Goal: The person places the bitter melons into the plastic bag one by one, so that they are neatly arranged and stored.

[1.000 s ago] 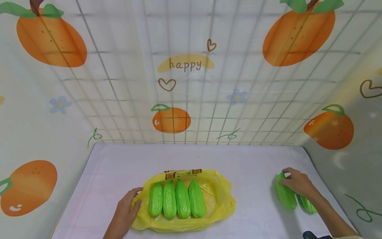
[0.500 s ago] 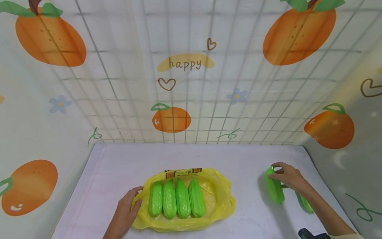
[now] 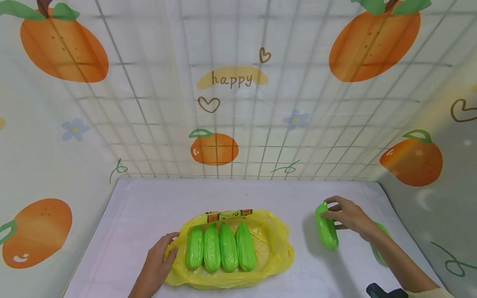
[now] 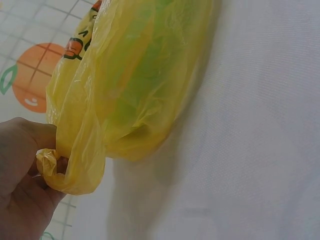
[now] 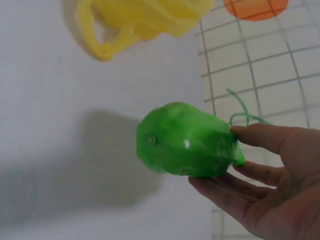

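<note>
My right hand [image 3: 348, 216] grips a glossy green, lumpy bitter melon [image 3: 326, 227] by its pointed end, above the white tabletop to the right of the bag. In the right wrist view, thumb and fingers pinch the melon [image 5: 182, 140], its rounded end facing the camera. My left hand [image 3: 158, 258] holds the left edge of a yellow plastic bag [image 3: 273, 265]; the left wrist view shows its thumb and fingers at the bag's handle [image 4: 82, 172]. Several similar green melons [image 3: 228, 248] lie side by side in the bag's left and middle part.
Another green melon [image 3: 379, 250] lies on the white tabletop [image 3: 283, 196] at the right, partly hidden by my right forearm. Inside the bag, bare yellow film [image 3: 262, 248] shows right of the row. Orange-printed cloth walls [image 3: 238, 111] enclose the table's back and sides.
My right hand has lifted one melon away from the other at the right and carried it leftward toward the bag. The left hand and the bag stay where they were.
</note>
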